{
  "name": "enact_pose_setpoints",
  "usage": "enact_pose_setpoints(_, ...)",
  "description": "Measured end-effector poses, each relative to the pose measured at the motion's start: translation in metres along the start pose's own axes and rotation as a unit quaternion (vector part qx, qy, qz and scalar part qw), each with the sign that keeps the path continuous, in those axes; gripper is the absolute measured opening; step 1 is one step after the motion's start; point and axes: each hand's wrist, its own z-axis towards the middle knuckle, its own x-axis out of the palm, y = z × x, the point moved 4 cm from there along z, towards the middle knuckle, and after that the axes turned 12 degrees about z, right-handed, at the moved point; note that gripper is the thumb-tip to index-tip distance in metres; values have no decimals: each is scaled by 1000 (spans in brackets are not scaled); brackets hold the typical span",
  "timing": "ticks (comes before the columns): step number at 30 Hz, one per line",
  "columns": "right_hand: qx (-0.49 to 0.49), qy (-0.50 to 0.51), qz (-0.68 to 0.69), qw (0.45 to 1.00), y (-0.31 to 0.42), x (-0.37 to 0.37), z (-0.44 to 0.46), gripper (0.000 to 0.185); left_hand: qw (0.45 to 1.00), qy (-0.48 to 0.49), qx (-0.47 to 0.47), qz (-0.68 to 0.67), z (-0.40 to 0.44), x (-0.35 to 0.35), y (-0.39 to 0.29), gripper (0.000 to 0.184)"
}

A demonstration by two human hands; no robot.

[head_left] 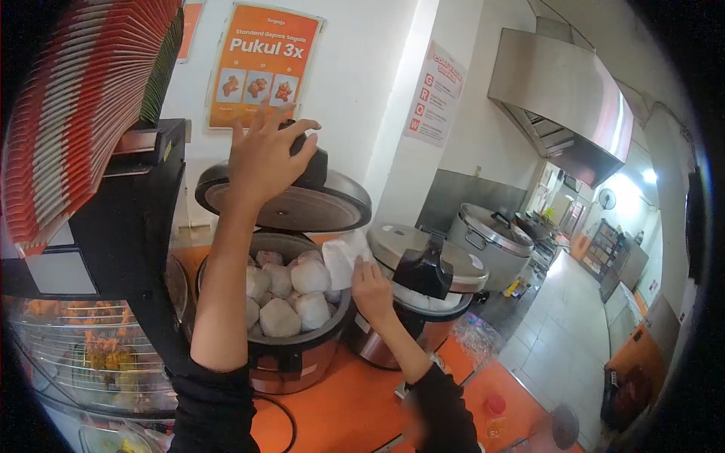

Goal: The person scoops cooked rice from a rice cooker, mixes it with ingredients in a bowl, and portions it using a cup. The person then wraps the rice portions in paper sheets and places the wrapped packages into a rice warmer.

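The left hand [268, 162] was spread wide at the handle [314, 167] of the raised lid [321, 215] — a loose hold could have dropped it onto the wrapped balls [279, 318] below. The right hand [370, 291] pinched white paper [341, 263] (easily snagged) by the pot's [291, 368] rim. Folded paper [79, 121] stood left of both; a second pot [464, 270] crowded the right wrist.

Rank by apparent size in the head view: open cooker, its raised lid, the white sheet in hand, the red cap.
Largest to smallest:
1. Open cooker, partly hidden
2. Raised lid
3. White sheet in the right hand
4. Red cap
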Motion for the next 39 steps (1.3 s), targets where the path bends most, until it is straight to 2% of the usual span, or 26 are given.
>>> enact_pose_setpoints(2, 10, -16, -2, 1000, 8, -41, -15, 39, 1000, -13, 2, 1, -8, -6, -3, 28)
enact_pose_setpoints(6, 17, -80, 44, 996, 37, -121, -42, 45, 999, -43, 4, -1, -41, -23, -11, 26)
enact_pose_setpoints(9, 161, -77, 90, 980, 59, -183, -75, 38, 999, -44, -2, -3, -82, -41, -20, 25)
enact_pose_setpoints(12, 303, -191, 215, 909, 61, -207, -131, 24, 999, -32, -12, 3, -136, -55, -30, 25)
enact_pose_setpoints(13, 418, -154, 334, 831, 59, -202, -158, 23, 999, -38, -12, 3, -158, -52, -31, 26)
enact_pose_setpoints(14, 520, -117, 440, 722, 61, -193, -188, 23, 999, -44, -12, 4, -181, -49, -30, 26)
enact_pose_setpoints(15, 614, -83, 527, 581, 79, -188, -229, 23, 999, -42, -4, 0, -208, -48, -32, 26)
enact_pose_setpoints(16, 669, -59, 547, 499, 90, -177, -261, 24, 999, -46, 0, 1, -222, -43, -31, 27)
enact_pose_setpoints(19, 760, 33, 538, 362, 120, -139, -350, 24, 999, -32, -9, -6, -226, -44, -33, 28)
enact_pose_setpoints(22, 782, 45, 490, 381, 142, -111, -410, 26, 1000, -2, -2, 7, -231, -43, -32, 30)
enact_pose_setpoints(25, 676, 198, 401, 585, 153, -107, -433, 38, 1000, 10, 19, 3, -240, -44, -33, 33)
enact_pose_setpoints(27, 552, 245, 190, 774, 163, -136, -389, 46, 999, 22, 26, -8, -243, -50, -33, 36)
enact_pose_setpoints(28, 466, 262, 78, 842, 172, -146, -367, 51, 999, 15, 20, -36, -248, -52, -33, 37)
enact_pose_setpoints(31, 439, 242, 314, 806, 203, -122, -354, 66, 992, -24, 24, -123, -273, -62, -35, 39)
enact_pose_setpoints(33, 363, 241, 265, 860, 214, -129, -314, 67, 977, -46, 41, -204, -333, -68, -47, 32)
enact_pose_setpoints(34, 324, 239, 241, 883, 216, -132, -298, 68, 958, -2, 36, -283, -381, -59, -51, 27)
enact_pose_setpoints(35, 313, 249, 260, 879, 215, -131, -293, 69, 943, 87, 17, -320, -414, -63, -64, 22)
enact_pose_setpoints(36, 303, 259, 278, 874, 213, -130, -291, 71, 915, 196, -40, -350, -442, -67, -78, 19)
enact_pose_setpoints(38, 260, 288, 297, 872, 216, -126, -291, 68, 844, 307, -141, -417, -525, -43, -88, 19)
enact_pose_setpoints(39, 226, 307, 298, 875, 221, -122, -296, 63, 800, 322, -213, -459, -559, -37, -91, 22)
